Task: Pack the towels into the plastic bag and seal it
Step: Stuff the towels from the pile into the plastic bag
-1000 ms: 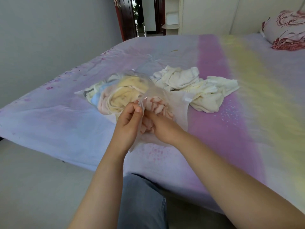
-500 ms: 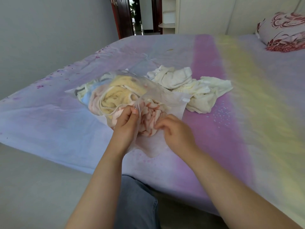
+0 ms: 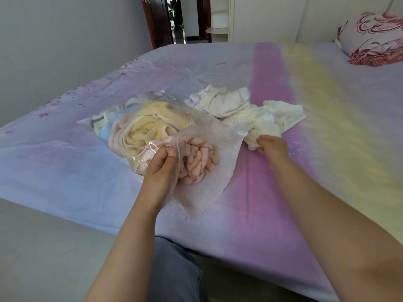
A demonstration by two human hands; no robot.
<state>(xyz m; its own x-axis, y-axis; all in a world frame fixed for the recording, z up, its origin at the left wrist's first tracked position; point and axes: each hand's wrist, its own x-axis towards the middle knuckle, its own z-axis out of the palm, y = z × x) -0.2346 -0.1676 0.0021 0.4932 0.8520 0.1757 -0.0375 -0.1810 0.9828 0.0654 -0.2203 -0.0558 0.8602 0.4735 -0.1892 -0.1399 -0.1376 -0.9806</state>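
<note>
1. We held the plastic bag (image 3: 202, 136) on the bed (image 3: 283, 210), lying on its side with its mouth turned toward us and to the right. Our left hand (image 3: 160, 168) pinched the near lip of that mouth between thumb and fingers, so the opening stood lifted and slack.

2. Several towels were already inside: a yellow towel (image 3: 152, 129) in the middle, a pink-striped towel (image 3: 196, 162) just inside the mouth and touching the lip we held, and paler blue and white cloth toward the closed end, seen dimly through the film.

3. A heap of white towels (image 3: 246, 110) lay on the bed just beside the bag, at its far right. Our right hand (image 3: 270, 147) rested on the near edge of this heap, its fingers curled into the cloth. We judged it to be taking hold of a towel, though the fingertips were hidden and we could not tell whether the grasp was complete.

4. We judged the step in hand to be packing, partly done; the bag was not yet sealed.

5. The next move would call for carrying the white towel across to the mouth while the left hand kept it wide, and for pushing the striped towel deeper so the closure strip could later meet cleanly.
</note>
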